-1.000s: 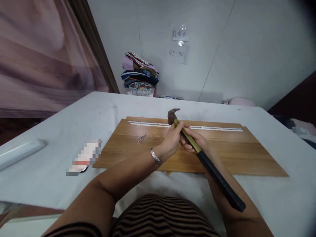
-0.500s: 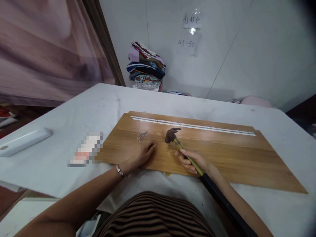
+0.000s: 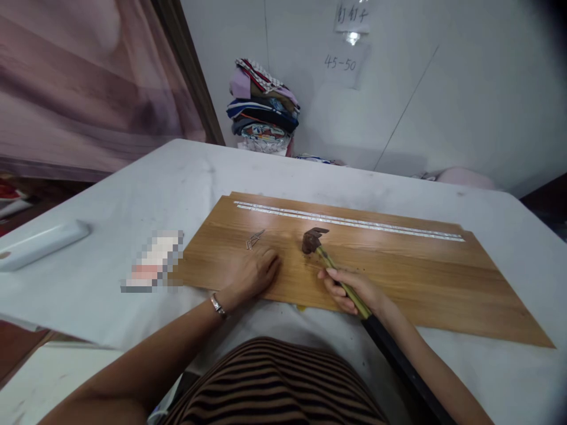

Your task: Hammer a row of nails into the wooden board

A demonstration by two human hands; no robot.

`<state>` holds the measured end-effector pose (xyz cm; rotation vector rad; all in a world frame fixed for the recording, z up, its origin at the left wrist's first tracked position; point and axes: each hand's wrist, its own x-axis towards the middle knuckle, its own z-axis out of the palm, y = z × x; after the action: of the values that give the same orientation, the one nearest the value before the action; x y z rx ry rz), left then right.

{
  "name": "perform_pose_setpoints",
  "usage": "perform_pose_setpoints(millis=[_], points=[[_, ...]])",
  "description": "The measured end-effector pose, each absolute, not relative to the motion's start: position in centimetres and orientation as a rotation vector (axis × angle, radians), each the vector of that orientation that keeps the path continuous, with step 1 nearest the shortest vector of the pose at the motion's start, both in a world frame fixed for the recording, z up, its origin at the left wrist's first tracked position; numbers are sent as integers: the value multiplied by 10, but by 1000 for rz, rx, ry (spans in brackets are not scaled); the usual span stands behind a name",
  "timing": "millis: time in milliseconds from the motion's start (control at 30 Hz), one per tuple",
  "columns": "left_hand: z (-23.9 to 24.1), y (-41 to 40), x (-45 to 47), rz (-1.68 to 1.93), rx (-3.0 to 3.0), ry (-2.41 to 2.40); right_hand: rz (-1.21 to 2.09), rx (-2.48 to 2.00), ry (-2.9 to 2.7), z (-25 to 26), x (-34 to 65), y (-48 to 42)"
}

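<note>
A wooden board point(image 3: 425, 277) lies on the white table point(image 3: 146, 189). My right hand point(image 3: 352, 289) is closed around a hammer's handle point(image 3: 343, 286), close to the dark head point(image 3: 312, 240), which rests on the board. The handle's black grip runs back along my forearm. My left hand point(image 3: 250, 273) lies palm down on the board with fingers stretched out, holding nothing. A few loose nails point(image 3: 254, 239) lie just beyond its fingertips. A thin silvery strip point(image 3: 354, 223) runs along the board's far edge.
A blurred small packet point(image 3: 153, 262) lies left of the board, and a white oblong object point(image 3: 42, 245) sits near the table's left edge. Folded clothes point(image 3: 263, 109) are stacked against the wall behind. A wooden panel point(image 3: 88, 88) stands at the left.
A second ago both hands held the hammer up over the strip. My left hand has let go and settled flat on the board, and the hammer head has come down onto the wood.
</note>
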<state>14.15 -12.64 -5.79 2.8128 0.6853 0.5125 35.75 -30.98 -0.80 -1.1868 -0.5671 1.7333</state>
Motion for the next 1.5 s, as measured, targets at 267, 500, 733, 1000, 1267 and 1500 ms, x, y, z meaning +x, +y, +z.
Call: perform_pose_setpoints(millis=[267, 500, 733, 1000, 1267, 1500], points=[[-48, -121, 137, 676, 2814, 779, 1708, -1247, -605, -5, 352, -312], [-41, -82, 141, 514, 2854, 942, 1678, -1246, -631, -3, 352, -314], [-40, -68, 128, 399, 2827, 1147, 1677, -1241, -586, -2, 355, -316], [-36, -59, 139, 550, 2743, 1055, 1684, -1226, -607, -6, 357, -315], [-42, -52, 155, 399, 2884, 970, 1670, -1232, -624, 2, 356, -315], [-35, -70, 135, 433, 2859, 914, 1690, -1241, -590, -2, 355, -314]])
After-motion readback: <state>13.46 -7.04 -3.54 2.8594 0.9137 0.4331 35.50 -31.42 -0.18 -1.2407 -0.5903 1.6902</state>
